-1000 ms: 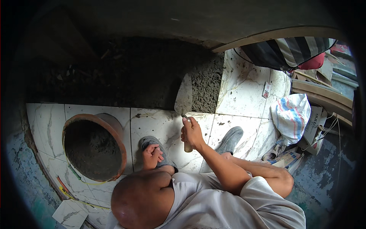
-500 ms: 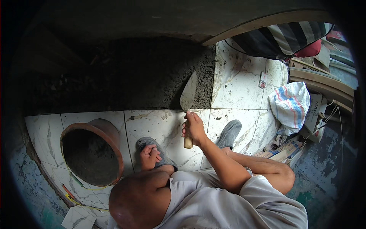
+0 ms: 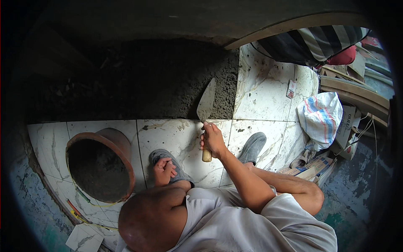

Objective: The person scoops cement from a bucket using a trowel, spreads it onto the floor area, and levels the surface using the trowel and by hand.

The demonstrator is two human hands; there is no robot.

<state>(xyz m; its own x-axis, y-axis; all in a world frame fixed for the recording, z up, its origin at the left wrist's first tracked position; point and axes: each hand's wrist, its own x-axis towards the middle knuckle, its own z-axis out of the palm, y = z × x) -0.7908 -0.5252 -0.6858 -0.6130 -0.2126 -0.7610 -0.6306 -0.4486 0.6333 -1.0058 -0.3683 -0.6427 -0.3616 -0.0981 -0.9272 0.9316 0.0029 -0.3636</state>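
Observation:
My right hand (image 3: 214, 140) is wrapped round the wooden handle of a trowel (image 3: 206, 101). The trowel's pale pointed blade reaches away from me over the grey mortar bed (image 3: 226, 90), near its right end. Whether the blade presses into the mortar or hovers just above, I cannot tell. My left hand (image 3: 164, 170) rests in front of my left shoe (image 3: 178, 168), its fingers loosely curled in with nothing visible in them. White marbled tiles (image 3: 176, 134) border the mortar on the near side, and another tile (image 3: 260, 96) on the right.
At the left stands a tilted reddish-brown bucket (image 3: 130, 168) with dark grey contents. A yellow cord (image 3: 98, 227) and a loose tile piece (image 3: 85, 239) lie below it. On the right are a small packet (image 3: 291, 89), a white woven sack (image 3: 321, 119), a carton (image 3: 346, 126) and wooden boards (image 3: 357, 92).
Hardly anything differs: the view has shifted very slightly, while both hands and the trowel keep nearly the same place.

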